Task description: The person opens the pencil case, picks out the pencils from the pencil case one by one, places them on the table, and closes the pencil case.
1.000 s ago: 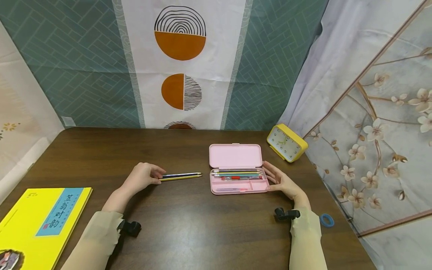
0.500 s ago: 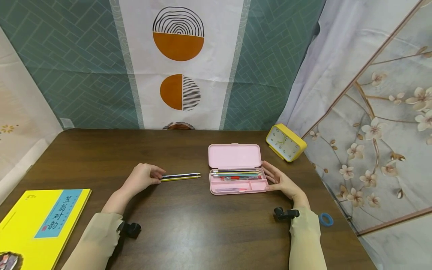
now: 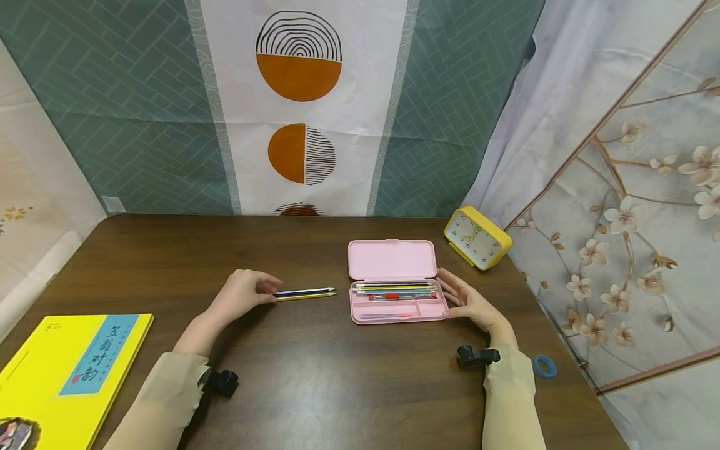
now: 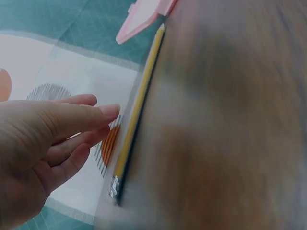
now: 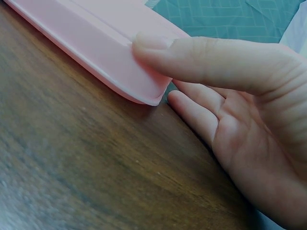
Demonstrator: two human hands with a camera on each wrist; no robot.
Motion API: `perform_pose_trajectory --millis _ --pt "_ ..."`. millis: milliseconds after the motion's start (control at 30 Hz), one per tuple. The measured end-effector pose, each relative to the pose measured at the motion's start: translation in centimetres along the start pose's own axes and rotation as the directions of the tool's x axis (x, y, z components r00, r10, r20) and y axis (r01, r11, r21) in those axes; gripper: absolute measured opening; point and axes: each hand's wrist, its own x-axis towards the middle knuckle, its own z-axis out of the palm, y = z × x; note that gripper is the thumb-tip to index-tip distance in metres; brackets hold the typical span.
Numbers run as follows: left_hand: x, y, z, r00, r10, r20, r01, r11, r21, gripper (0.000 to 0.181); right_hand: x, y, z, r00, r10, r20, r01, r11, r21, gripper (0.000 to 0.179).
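Two pencils, a dark one (image 3: 304, 291) and a yellow one (image 3: 306, 296), lie side by side on the brown table. My left hand (image 3: 250, 290) is at their left ends. In the left wrist view its fingertips appear just apart from the yellow-and-dark pencil (image 4: 139, 108), the fingers fairly straight. A pink pencil case (image 3: 430, 310) lies with its lid raised, holding several pencils and pens (image 3: 394, 289). My right hand (image 3: 469, 303) is at the case's right end. In the right wrist view the extended thumb (image 5: 153, 48) rests on the case; the other fingers lie beside its corner.
A yellow alarm clock (image 3: 478, 237) stands behind the right hand. A yellow book (image 3: 50, 375) lies at the left front. Near the right sleeve sits a blue ring (image 3: 544, 367), possibly a tape roll. A patterned cloth (image 3: 304, 156) hangs behind the table.
My left hand has shifted slightly to the right along the pencils, which stay in place. The right hand and the pencil case have not visibly moved.
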Motion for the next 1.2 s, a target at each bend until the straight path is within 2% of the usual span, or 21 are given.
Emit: perform_pose_trajectory --millis 267,533,767,867,1200 --pt "1.2 2.3 0.4 0.997 0.069 -0.017 -0.070 0.996 -0.050 0.035 -0.1 0.0 -0.1 1.000 -0.007 0.006 0.007 1.000 0.003 0.100" --pt "3.8 5.8 1.1 0.988 0.142 -0.060 -0.147 0.984 -0.102 0.035 -0.1 0.0 0.0 1.000 0.003 -0.001 -0.003 1.000 0.000 0.100" --pt "6.3 8.9 3.1 0.983 0.183 -0.032 -0.185 0.977 -0.110 0.038 0.0 -0.2 0.0 1.000 0.005 -0.005 -0.005 1.000 -0.004 0.101" --pt "7.2 10.0 4.3 0.984 0.179 -0.012 -0.179 0.975 -0.128 0.037 0.0 -0.3 -0.1 1.000 0.008 -0.005 -0.008 1.000 0.003 0.102" --pt "9.5 11.8 6.7 0.981 0.195 0.010 -0.193 0.976 -0.105 0.036 0.0 -0.1 -0.2 1.000 0.019 -0.013 -0.019 1.000 0.000 0.102"
